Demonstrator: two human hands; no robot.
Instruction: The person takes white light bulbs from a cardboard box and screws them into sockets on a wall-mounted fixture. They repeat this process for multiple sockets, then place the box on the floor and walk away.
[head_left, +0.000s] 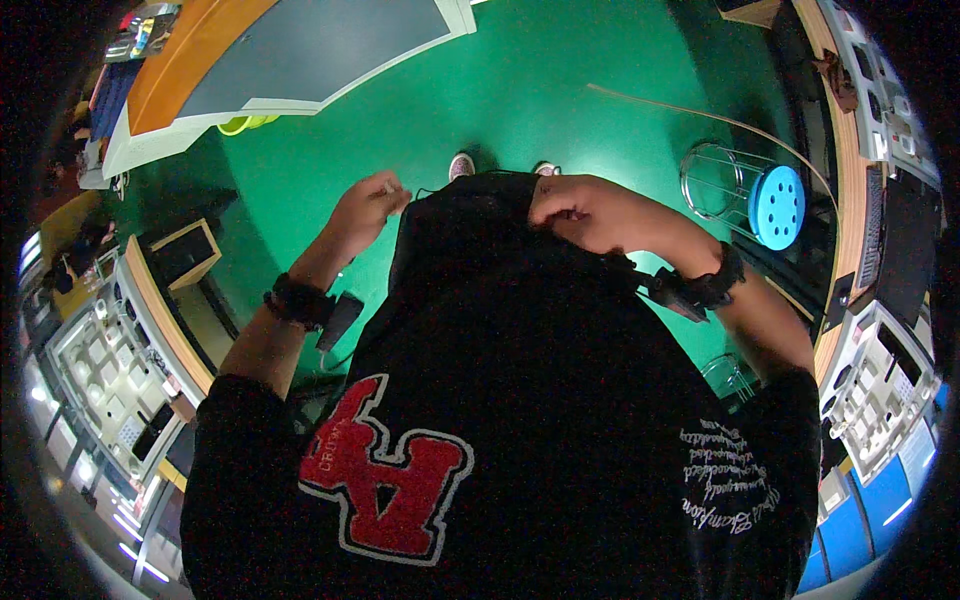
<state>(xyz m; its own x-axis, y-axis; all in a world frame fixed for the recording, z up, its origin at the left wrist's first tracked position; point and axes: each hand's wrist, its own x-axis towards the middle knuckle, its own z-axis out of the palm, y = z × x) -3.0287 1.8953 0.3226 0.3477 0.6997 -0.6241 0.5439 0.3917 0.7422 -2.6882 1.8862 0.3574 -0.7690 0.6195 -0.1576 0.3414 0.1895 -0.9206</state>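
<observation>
My left hand (370,210) is raised to the left of my black shirt (520,330). Its fingertips are pressed together, and a thin dark cord (425,190) shows beside them; I cannot see whether the fingers grip it. At the shirt's far edge, my right hand (582,212) has its fingers curled inward against the dark cloth. Whatever those fingers may hold is hidden. Each wrist wears a black strap with a small dark box, the left strap (300,302) and the right strap (705,285).
Green floor (400,120) spreads around my shoes (461,166). At right, a blue-topped stool (777,207) lies tipped over near a long thin strip (720,116) and a wooden-edged bench (850,150). Light trays stand at left (115,375) and right (875,385). A grey-topped table (320,50) is at far left.
</observation>
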